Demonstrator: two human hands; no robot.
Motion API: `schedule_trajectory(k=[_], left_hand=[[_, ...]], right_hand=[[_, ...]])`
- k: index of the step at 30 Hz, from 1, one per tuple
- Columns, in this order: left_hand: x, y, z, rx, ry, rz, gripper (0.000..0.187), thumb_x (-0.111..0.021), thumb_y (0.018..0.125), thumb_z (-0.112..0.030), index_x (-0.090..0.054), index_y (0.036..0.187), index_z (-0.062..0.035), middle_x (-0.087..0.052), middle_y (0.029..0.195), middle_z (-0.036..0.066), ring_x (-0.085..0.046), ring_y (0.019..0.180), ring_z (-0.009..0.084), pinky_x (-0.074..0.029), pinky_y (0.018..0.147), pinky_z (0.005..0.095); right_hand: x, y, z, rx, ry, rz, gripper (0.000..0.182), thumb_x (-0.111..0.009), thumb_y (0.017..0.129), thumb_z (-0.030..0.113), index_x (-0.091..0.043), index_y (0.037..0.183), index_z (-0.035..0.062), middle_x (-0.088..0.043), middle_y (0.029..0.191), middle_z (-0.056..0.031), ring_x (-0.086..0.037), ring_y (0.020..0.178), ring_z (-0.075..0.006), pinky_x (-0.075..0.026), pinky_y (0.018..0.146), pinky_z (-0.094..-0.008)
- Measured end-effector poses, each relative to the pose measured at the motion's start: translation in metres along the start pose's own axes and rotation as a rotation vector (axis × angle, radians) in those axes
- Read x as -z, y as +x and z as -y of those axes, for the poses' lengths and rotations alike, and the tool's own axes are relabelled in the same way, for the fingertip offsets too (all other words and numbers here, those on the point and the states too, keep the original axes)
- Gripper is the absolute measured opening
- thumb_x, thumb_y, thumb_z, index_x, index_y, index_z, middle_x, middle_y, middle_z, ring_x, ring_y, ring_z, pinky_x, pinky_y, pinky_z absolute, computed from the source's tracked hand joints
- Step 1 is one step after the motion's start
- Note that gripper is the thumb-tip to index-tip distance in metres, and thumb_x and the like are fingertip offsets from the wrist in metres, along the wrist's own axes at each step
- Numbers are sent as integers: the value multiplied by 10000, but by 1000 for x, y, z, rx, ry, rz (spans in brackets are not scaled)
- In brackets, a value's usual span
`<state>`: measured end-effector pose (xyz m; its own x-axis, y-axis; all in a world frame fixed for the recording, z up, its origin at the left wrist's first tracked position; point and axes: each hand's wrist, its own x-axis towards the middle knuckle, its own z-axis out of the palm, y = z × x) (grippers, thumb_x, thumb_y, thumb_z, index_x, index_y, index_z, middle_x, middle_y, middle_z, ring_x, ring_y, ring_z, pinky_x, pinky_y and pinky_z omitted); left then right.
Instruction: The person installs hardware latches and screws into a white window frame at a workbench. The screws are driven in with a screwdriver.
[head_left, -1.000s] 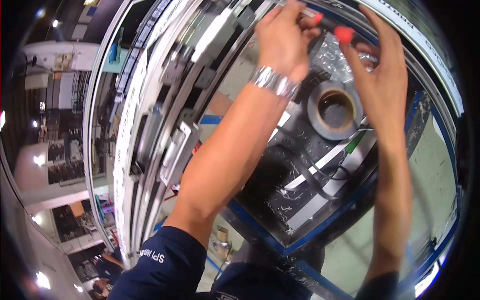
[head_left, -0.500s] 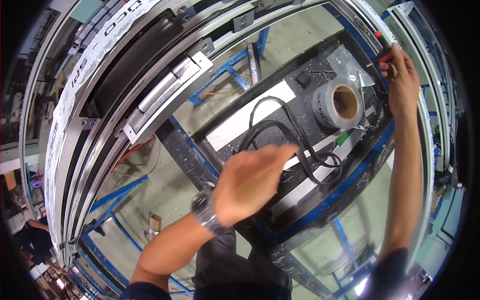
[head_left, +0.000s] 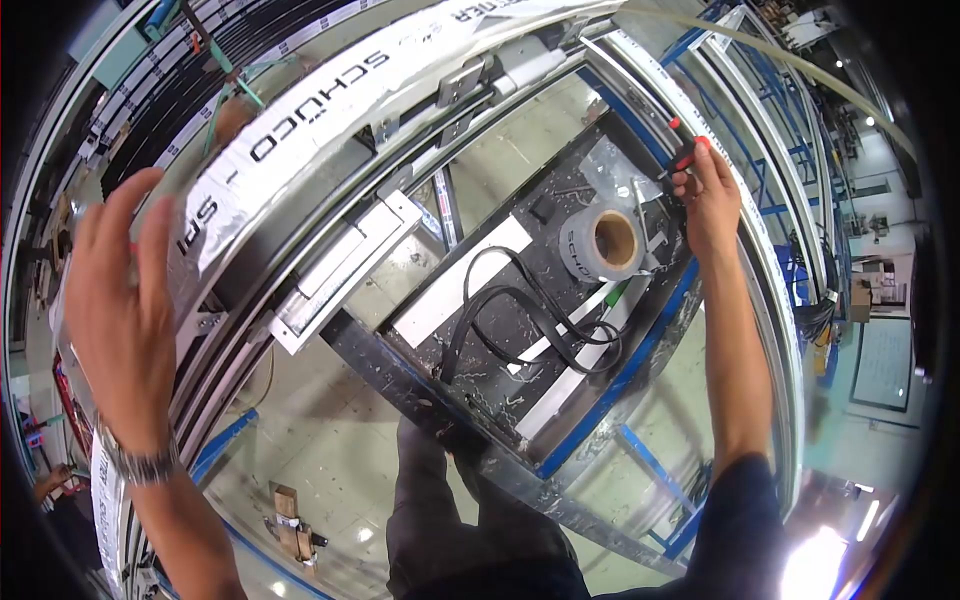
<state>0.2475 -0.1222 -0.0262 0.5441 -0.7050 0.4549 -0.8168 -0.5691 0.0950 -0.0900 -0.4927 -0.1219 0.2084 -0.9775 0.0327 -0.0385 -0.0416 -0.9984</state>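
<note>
My left hand point(head_left: 120, 310), with a watch point(head_left: 145, 465) on its wrist, is raised at the left beside the metal frame point(head_left: 290, 150) wrapped in white printed film. Its fingers are spread and it holds nothing. Over at the right, my right hand point(head_left: 712, 205) is closed around a small red-handled tool point(head_left: 685, 161) at the frame's right side; the tool's exact kind is hard to make out. A metal hinge-like fitting point(head_left: 345, 270) sits on the frame's inner left side.
Inside the frame's opening, a black tray point(head_left: 470, 395) carries a roll of printed tape point(head_left: 580, 245), a looped black rubber strip point(head_left: 530, 310), white strips point(head_left: 465, 280) and a clear plastic bag point(head_left: 610, 170). Blue stand legs point(head_left: 655, 465) and wood blocks point(head_left: 290, 510) are below.
My left hand has swung from over the tray to the far left, its fingers now spread. My right hand keeps the red-handled tool at the frame's right side. The view has shifted.
</note>
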Motion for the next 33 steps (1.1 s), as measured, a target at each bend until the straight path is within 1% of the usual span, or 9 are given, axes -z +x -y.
schedule_trajectory(k=[1,6,9,12,15,18,24,27,33], left_hand=[[-10,6,10,-22,9,27,316,-523,976,-309,-646,1133,-65,-555,884,156,-564,727,294,-446,678,370],[-20,12,5,167,-73,185,491,-504,956,-439,-680,975,19,-522,847,186,-540,771,344,-419,727,411],[-36,11,23,-68,6,-3,510,-497,958,-440,-674,937,39,-516,826,199,-526,760,353,-409,702,408],[-24,14,9,145,-161,177,522,-489,960,-448,-666,924,42,-525,814,202,-523,759,350,-403,705,419],[-10,22,-3,268,-124,361,534,-467,971,-444,-648,1032,55,-632,966,245,-560,926,377,-407,902,381],[-20,18,7,163,-178,261,549,-465,973,-446,-640,988,74,-567,819,219,-523,779,347,-403,771,389],[-25,18,9,169,-185,271,570,-437,971,-475,-670,966,46,-546,801,229,-518,771,376,-392,723,443],[-25,17,8,166,-201,256,593,-429,968,-488,-671,961,53,-545,790,234,-513,761,380,-387,720,447],[-27,17,10,147,-177,245,615,-418,968,-504,-673,963,56,-546,775,231,-513,754,373,-384,713,439]], right_hand=[[-1,0,1,-11,12,3,278,-624,944,247,-614,1142,52,-622,845,-14,-598,687,-104,-453,599,-221],[0,-3,-4,-4,8,-33,333,-632,936,296,-611,1131,26,-617,846,-45,-617,654,-141,-468,567,-235],[-4,-5,-3,3,0,-16,350,-630,937,300,-601,1145,20,-618,856,-51,-619,651,-144,-471,566,-240],[-5,-9,-3,-17,27,-4,362,-619,943,309,-590,1155,18,-619,863,-55,-614,651,-141,-474,570,-247],[-4,-10,0,-37,75,42,333,-613,946,314,-601,1118,29,-620,866,-51,-603,646,-128,-479,582,-251],[-3,-9,9,-94,95,67,306,-611,946,321,-612,1073,43,-632,859,-48,-579,622,-115,-460,570,-242],[3,3,9,-282,281,95,252,-619,942,303,-590,966,54,-659,829,-73,-523,560,-103,-406,524,-227],[-2,2,6,-115,203,32,250,-627,938,277,-564,957,36,-653,817,-103,-493,519,-101,-404,497,-230],[0,-6,-1,329,-172,88,315,-581,945,138,-498,1228,26,-662,855,-111,-624,672,-138,-509,611,-261]])
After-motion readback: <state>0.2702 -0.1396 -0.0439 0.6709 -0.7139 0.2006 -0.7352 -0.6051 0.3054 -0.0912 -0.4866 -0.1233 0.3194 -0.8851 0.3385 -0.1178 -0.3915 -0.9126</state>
